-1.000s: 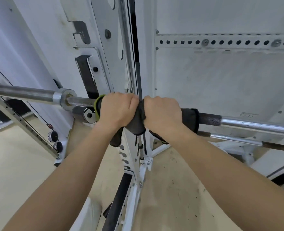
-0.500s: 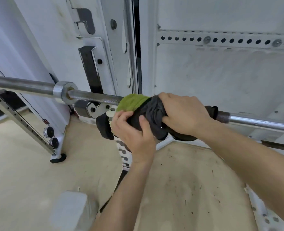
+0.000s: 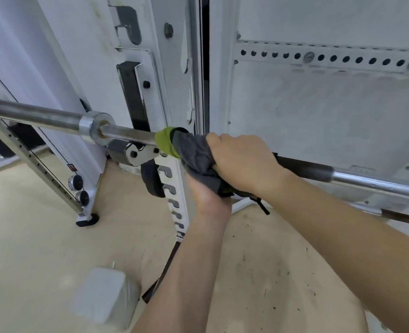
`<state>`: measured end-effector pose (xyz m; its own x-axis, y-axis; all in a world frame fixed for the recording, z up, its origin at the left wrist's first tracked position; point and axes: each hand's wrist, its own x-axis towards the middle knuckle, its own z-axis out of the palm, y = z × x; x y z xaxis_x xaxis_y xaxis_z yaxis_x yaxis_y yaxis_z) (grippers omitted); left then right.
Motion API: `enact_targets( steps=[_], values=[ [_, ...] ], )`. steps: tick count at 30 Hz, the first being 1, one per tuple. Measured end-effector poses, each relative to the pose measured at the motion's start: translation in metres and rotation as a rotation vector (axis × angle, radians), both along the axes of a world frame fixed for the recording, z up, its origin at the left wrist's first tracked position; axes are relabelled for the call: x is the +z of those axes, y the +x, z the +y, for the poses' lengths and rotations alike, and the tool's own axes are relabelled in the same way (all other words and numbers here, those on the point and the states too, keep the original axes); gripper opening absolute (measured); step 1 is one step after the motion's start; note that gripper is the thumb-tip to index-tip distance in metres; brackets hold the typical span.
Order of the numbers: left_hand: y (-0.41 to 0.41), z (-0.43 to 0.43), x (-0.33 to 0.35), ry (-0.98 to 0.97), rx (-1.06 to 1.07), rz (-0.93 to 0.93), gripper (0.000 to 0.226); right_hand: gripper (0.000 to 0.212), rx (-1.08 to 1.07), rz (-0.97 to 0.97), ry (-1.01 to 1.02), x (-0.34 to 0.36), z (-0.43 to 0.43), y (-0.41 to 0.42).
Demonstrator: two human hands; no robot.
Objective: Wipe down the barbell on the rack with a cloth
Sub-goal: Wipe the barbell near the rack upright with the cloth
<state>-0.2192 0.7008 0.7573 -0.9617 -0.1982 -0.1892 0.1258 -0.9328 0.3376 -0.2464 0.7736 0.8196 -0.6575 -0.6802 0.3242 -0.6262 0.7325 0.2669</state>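
Barbell runs mid-left to lower-right of frame. Cloth wraps it at centre. Right hand clamps cloth from above, left hand grips the slack below. Bare shaft lies left toward collar; left hand slightly nearer.

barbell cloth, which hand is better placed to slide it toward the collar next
Probably the right hand: it grips the cloth over the barbell. The left hand holds the cloth's bunched part from below the bar.
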Motion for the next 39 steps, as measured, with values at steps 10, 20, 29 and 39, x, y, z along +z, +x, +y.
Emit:
enact_targets(
  steps=[10,20,29,39],
  values=[
    [0.015,0.07,0.023,0.15,-0.289,0.012,0.038,0.028,-0.211,-0.032,-0.037,0.003,0.091,0.022],
    [-0.003,-0.067,0.042,0.153,0.065,-0.128,0.046,0.02,-0.008,-0.026,-0.055,0.003,-0.055,-0.002],
    [0.031,-0.045,0.026,-0.482,0.245,-0.271,0.024,0.036,-0.024,-0.147,-0.138,0.012,-0.035,0.007],
    [0.065,-0.169,0.118,-0.765,0.587,-0.082,0.016,0.044,0.199,-0.535,-1.349,0.063,-0.127,0.023]
  ],
)
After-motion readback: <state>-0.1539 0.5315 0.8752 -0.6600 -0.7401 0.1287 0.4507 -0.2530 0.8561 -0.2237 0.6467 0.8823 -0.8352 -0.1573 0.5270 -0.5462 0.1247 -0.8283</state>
